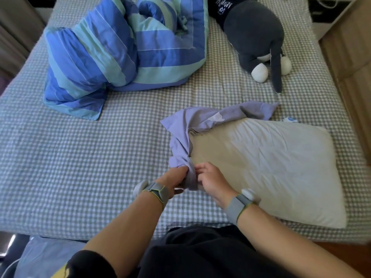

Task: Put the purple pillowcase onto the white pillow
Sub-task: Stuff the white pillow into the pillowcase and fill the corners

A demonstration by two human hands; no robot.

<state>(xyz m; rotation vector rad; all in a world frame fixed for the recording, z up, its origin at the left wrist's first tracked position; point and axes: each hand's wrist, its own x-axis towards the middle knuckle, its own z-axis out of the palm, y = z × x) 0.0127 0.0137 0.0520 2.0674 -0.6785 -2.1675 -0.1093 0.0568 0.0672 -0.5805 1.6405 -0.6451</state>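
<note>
Head view:
Pillowcase: purple pillowcase bunched along the white pillow's left end, near the bed's front edge.
Left hand: gripping the pillowcase's gathered near end.
Right hand: fingers curled at that same fabric, looks like pinching it.
Far side: striped duvet, grey plush toy.

Gingham bed: striped duvet, grey plush, white pillow, purple pillowcase.

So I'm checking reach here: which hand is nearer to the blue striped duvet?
The left. The left hand grips the purple pillowcase on the side facing the blue striped duvet; the right hand sits beside it, toward the white pillow.
</note>
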